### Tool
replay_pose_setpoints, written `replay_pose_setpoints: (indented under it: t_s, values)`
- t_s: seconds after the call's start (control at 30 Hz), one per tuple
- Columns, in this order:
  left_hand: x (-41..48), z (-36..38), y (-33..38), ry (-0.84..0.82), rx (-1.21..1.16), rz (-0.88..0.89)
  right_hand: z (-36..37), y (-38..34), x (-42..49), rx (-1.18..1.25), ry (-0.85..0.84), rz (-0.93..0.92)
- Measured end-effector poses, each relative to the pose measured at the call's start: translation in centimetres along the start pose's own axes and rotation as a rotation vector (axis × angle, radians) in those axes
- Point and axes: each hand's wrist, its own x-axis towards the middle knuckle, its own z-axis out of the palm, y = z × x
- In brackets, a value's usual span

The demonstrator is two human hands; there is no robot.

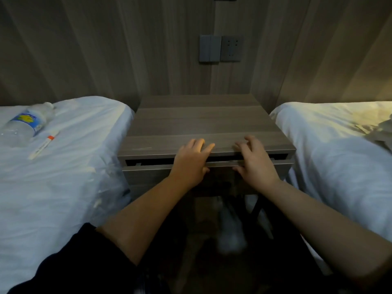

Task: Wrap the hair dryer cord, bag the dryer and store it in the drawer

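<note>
Both hands at the nearly closed drawer

Left hand [192, 161] and right hand [254, 161], fingers spread and holding nothing, press the drawer [148, 172] front under the table [201, 122] edge; the dryer is out of sight, presumably inside; uneven pushing could jam it or pinch fingertips
</note>
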Motion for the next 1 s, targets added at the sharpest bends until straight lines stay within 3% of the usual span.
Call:
replay_pose_setpoints:
  t_s: [0.27, 0.5, 0.63, 0.83, 1.0]
  values:
    - [4.7, 1.8, -2.5, -0.356, -0.003, -0.020, 0.1, 1.7, 5.0, -0.216, -0.397, -0.005]
    - [4.6, 3.0, -2.5, -0.209, 0.018, -0.012, 2.3, 2.7, 4.0, -0.219, -0.108, -0.056]
    - [4.6, 3.2, -2.7, -0.221, 0.020, 0.008, 3.0, 3.1, 3.9, -0.212, -0.051, -0.064]
    - [4.1, 3.9, -1.9, -0.145, 0.042, -0.022, 3.6, 2.9, 3.9, -0.264, -0.007, -0.044]
    - [4.1, 3.6, -2.0, -0.122, 0.054, -0.009, 2.5, 2.2, 3.7, -0.235, -0.096, -0.036]
